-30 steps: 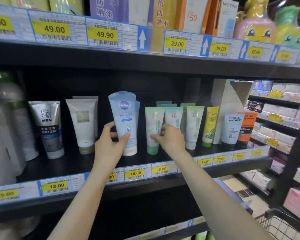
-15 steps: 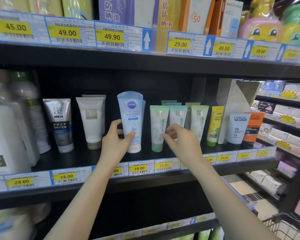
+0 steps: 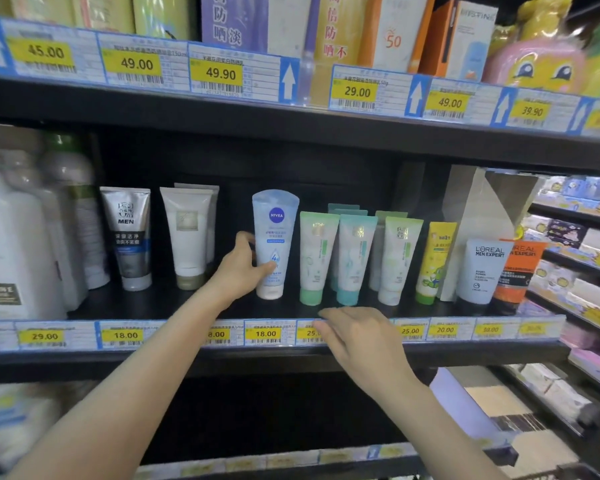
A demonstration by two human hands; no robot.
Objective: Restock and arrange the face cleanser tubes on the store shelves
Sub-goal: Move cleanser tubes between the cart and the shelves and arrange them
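A pale blue Nivea tube (image 3: 273, 233) stands cap-down on the black middle shelf (image 3: 174, 308). My left hand (image 3: 241, 271) grips its lower half, thumb across the front. To its right stand green-capped tubes (image 3: 316, 256), a teal-capped tube (image 3: 354, 258) and another green and white tube (image 3: 397, 259), with more behind them. My right hand (image 3: 357, 337) hovers in front of the price strip below these tubes, fingers spread, holding nothing.
Left of the Nivea tube stand a cream tube (image 3: 187, 233), a grey MEN tube (image 3: 129, 237) and large white bottles (image 3: 14, 244). To the right are a yellow tube (image 3: 435, 261), two L'Oreal tubes (image 3: 482, 268) and a white divider (image 3: 475, 216). Boxes fill the shelf above.
My right hand has left the green tubes and dropped down to the shelf's front edge. My left hand stays on the Nivea tube. The view has shifted slightly.
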